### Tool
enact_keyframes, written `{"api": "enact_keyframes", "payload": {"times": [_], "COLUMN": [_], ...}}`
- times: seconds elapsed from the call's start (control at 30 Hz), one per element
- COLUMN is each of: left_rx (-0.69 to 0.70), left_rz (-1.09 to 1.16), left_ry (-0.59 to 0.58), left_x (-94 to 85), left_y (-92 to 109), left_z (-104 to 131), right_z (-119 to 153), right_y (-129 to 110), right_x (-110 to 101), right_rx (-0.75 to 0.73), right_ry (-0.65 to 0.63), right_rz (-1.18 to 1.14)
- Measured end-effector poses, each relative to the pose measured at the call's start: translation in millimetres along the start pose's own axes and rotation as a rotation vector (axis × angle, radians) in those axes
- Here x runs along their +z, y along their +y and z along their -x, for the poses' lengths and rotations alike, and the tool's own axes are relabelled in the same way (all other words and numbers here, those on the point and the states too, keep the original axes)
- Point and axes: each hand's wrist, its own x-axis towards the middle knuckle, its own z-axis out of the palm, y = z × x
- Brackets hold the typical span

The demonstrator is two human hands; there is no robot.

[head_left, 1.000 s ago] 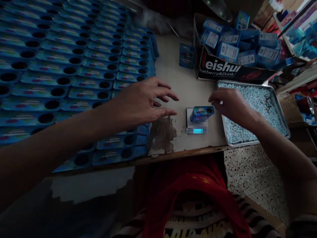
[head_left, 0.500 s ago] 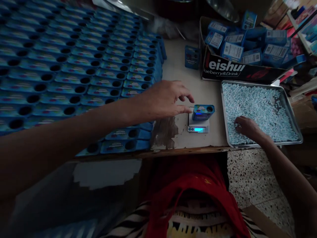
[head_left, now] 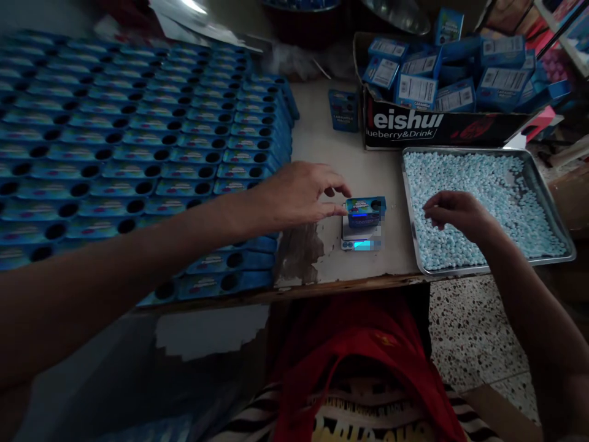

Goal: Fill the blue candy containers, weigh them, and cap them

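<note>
A small blue box (head_left: 363,212) stands on a little digital scale (head_left: 353,236) with a lit display. Just left of the box is my left hand (head_left: 308,191), its fingers and thumb spread with nothing between them, the tips close to the box's left edge. My right hand (head_left: 455,212) hovers over the left part of a metal tray (head_left: 572,250) filled with small pale blue and white pieces (head_left: 497,202). Its fingers are bent together in a pinch; whatever they hold is too small to make out.
Rows of blue boxes (head_left: 151,153) with dark round holes cover the table's left side. Behind the tray, a black carton (head_left: 405,129) holds several blue boxes. Another blue box (head_left: 343,112) stands left of the carton. The table's front edge (head_left: 331,288) runs below the scale.
My right hand has lifted from the pieces in the tray and moved slightly up. My left hand stays beside the box with its fingers apart. The whole view has shifted a little.
</note>
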Motion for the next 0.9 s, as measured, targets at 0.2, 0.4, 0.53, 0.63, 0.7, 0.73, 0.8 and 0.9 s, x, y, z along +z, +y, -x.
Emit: {"api": "enact_keyframes", "payload": {"times": [0.2,0.4,0.53,0.63,0.7,0.73,0.8,0.9], "left_rx": [0.031,-0.079,-0.116,-0.103,-0.093,-0.089,-0.086,-0.086], "left_rz": [0.012,0.0,-0.004,-0.002,0.004,0.006,0.004,-0.016], "left_ry": [0.019,-0.044,-0.077,-0.062,-0.054,-0.054,-0.058,-0.067], "left_x": [-2.6,-21.7,-26.7,-26.2,-25.9,-25.9,-26.1,-26.6], "left_y": [-21,-35,-38,-40,-40,-39,-39,-37], "left_z": [6,34,41,41,41,41,41,40], "right_z": [-23,-40,-40,-39,-39,-39,-40,-40], "right_y": [-87,-103,-105,-106,-104,-102,-97,-88], "right_x": [52,72,74,75,74,73,71,65], "right_rx": [-0.288,-0.355,-0.33,-0.31,-0.317,-0.325,-0.338,-0.319], "right_ry": [-0.16,-0.211,-0.222,-0.212,-0.176,-0.149,-0.089,-0.007], "right_rz": [0.573,0.876,0.936,0.916,0.854,0.806,0.685,0.485]}}
